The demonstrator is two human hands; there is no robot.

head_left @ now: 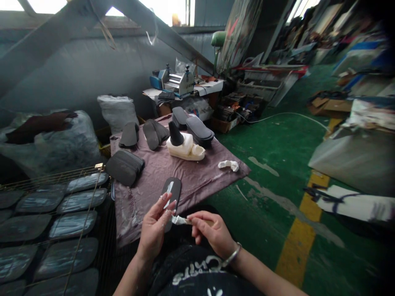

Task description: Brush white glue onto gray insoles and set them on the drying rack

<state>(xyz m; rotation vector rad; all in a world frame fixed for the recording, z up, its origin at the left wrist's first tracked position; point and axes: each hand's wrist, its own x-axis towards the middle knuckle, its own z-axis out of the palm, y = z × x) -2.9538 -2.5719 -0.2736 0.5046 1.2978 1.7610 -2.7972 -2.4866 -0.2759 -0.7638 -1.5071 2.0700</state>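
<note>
My right hand (211,231) is closed round the thin handle of a glue brush (179,220), whose head is thick with white paste. My left hand (156,224) is half curled with its fingers apart, white smears on the fingertips, right beside the brush head; whether they touch is unclear. Under these fingers lies a dark grey insole (175,186) at the table's near edge, with a white streak along it, partly hidden by the hand. Beyond it, a white plastic container (182,149) holds a black cone (175,133).
Stacks of grey insoles (125,167) lie on the cloth-covered table (145,197), with a white lump (228,165) at its right corner. A wire rack (89,168) at left bears coated insoles (74,224). Behind stands a roller machine (177,82); green floor (256,205) extends right.
</note>
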